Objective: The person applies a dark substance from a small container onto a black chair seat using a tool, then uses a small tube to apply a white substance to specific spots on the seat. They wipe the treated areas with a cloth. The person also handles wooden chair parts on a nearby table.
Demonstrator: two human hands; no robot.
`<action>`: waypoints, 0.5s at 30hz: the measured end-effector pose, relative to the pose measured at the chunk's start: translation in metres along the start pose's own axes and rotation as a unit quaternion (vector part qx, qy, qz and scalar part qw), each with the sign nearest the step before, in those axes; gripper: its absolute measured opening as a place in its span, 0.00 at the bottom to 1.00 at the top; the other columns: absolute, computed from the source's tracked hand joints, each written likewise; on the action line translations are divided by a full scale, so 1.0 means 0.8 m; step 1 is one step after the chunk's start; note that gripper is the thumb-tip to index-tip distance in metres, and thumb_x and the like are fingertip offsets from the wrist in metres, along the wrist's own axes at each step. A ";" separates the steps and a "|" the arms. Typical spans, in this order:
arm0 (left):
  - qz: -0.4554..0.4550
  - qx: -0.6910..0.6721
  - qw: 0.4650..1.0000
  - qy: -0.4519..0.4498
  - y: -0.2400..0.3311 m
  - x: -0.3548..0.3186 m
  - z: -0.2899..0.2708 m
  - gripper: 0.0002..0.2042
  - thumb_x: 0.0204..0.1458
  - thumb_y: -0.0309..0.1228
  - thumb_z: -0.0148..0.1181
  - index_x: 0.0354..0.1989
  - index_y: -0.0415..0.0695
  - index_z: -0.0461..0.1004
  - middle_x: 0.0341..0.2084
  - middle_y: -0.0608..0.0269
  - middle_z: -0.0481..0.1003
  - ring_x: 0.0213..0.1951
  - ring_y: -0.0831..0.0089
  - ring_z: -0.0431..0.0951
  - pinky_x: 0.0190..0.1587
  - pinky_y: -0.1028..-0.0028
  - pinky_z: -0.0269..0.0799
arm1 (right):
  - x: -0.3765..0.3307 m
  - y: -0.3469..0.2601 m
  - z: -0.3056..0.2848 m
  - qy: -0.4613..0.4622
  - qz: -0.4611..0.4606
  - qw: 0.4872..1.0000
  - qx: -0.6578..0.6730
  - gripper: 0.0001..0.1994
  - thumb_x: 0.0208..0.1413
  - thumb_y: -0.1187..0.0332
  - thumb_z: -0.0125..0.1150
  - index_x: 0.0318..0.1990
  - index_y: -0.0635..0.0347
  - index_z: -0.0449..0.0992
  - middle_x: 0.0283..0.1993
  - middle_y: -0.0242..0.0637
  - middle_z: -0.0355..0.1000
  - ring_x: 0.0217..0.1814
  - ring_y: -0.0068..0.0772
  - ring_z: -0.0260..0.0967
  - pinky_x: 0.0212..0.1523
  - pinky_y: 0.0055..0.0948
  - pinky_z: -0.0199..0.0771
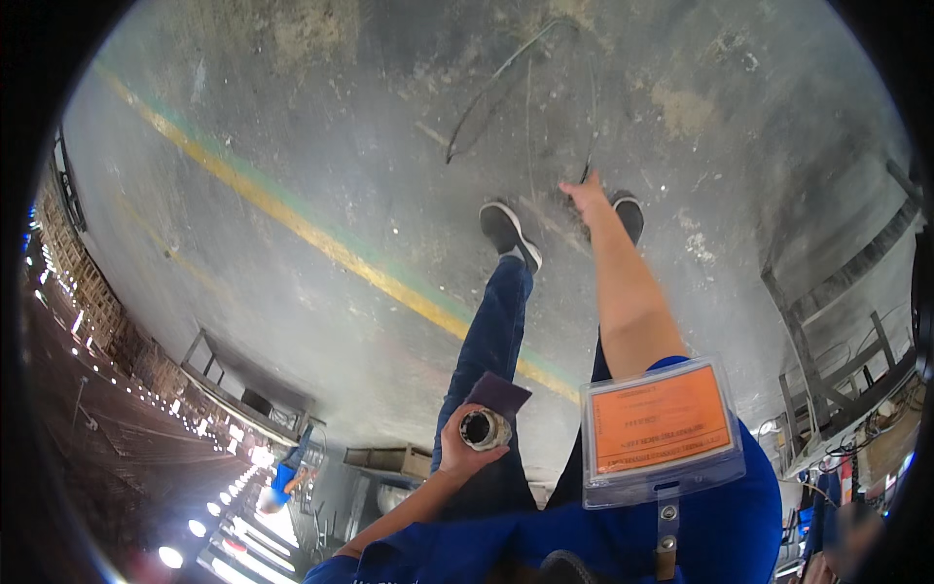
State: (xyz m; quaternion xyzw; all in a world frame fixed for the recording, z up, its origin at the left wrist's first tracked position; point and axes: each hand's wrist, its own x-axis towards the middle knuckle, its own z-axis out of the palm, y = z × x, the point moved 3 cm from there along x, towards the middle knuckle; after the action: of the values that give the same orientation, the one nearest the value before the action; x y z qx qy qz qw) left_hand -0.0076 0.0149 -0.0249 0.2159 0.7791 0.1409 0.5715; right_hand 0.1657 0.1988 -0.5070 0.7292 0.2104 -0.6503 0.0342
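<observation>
My left hand (465,450) is wrapped round a small open jar (484,428) with dark contents inside. A flat, dark purple square piece (498,394) sticks out beside the jar's rim, against the same hand. What the piece is made of cannot be told. Stretched out far down toward the floor, my right hand (588,198) is closed at one end of a thin dark cable (525,47). The cable arcs away in a loop, and its other end lies to the left. Part of the right fingers' grip is too small to make out.
My dark shoes (506,232) stand on a grey, stained concrete floor (321,127) with a yellow line (321,243) across it. A metal frame (827,302) stands at the right. An orange badge (662,423) hangs before my chest. Blurred people work at the lower right.
</observation>
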 end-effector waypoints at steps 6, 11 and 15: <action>0.035 -0.003 0.999 -0.009 0.016 0.030 -0.017 0.32 0.28 0.32 0.79 0.45 0.40 0.71 0.38 0.58 0.75 0.41 0.66 0.77 0.48 0.69 0.73 | -0.106 -0.117 0.014 0.047 -0.127 0.982 0.134 0.10 0.61 0.72 0.51 0.47 0.67 0.70 0.37 0.42 0.74 0.33 0.32 0.76 0.32 0.33 0.75; 0.066 -0.050 0.996 -0.032 0.046 0.061 -0.060 0.32 0.32 0.29 0.77 0.49 0.36 0.69 0.41 0.59 0.76 0.43 0.69 0.76 0.50 0.70 0.72 | -0.323 -0.233 -0.123 0.232 -0.272 0.933 0.037 0.13 0.60 0.67 0.52 0.47 0.65 0.75 0.46 0.53 0.74 0.46 0.56 0.72 0.49 0.43 0.69; 0.099 -0.096 0.990 -0.038 0.123 0.134 -0.037 0.27 0.39 0.31 0.75 0.47 0.37 0.70 0.40 0.58 0.76 0.37 0.72 0.77 0.40 0.72 0.75 | -0.494 -0.233 -0.389 0.323 -0.269 0.886 0.197 0.11 0.61 0.67 0.53 0.46 0.59 0.78 0.31 0.31 0.73 0.32 0.23 0.67 0.35 0.26 0.68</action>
State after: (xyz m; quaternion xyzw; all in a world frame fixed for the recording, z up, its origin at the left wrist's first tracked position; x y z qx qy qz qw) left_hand -0.0459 0.1546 -0.0585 0.2412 0.7143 0.2622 0.6024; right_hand 0.3651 0.3651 -0.0377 0.8060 0.2658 -0.3907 -0.3564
